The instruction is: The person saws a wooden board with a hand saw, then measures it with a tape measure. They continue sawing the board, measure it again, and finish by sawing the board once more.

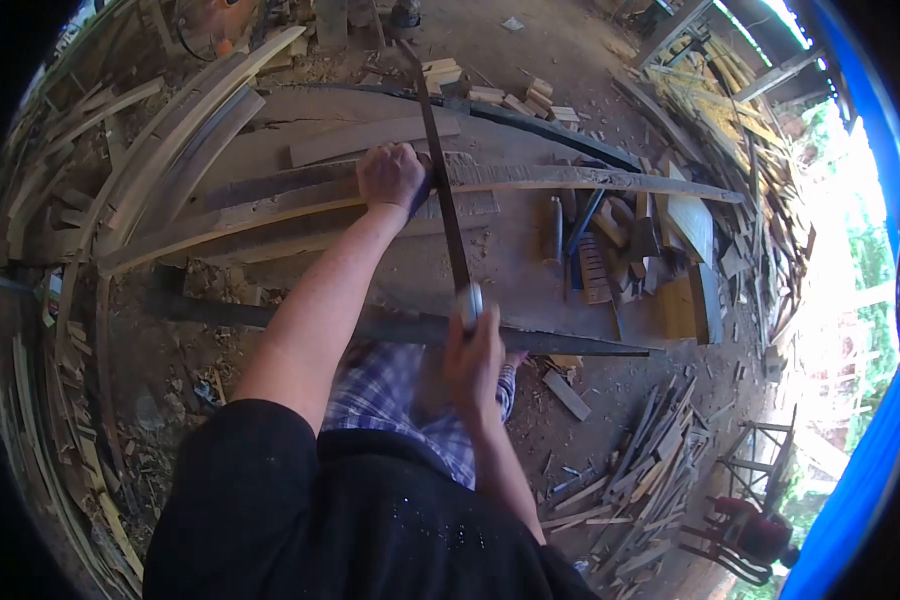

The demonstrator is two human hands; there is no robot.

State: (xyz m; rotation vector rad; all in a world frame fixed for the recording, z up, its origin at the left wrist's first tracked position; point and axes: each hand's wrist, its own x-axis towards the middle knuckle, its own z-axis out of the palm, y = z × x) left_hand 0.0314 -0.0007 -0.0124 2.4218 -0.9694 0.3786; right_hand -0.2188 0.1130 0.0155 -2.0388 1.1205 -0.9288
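Observation:
A long curved wooden board (570, 178) lies across the workbench (520, 240). My left hand (394, 178) is closed over this board near its middle, just left of the saw blade. My right hand (474, 355) grips the handle of a handsaw (444, 190), close to the bench's front edge. The saw's long dark blade points away from me and crosses the board right beside my left hand. More wooden pieces (370, 140) lie under and behind the board.
Several tools and wood blocks (595, 265) sit on the bench to the right. Long boards (185, 140) are stacked at the left. Scrap wood (640, 470) covers the floor at lower right, near a red machine (760, 535). A blue tarp (870, 430) hangs at far right.

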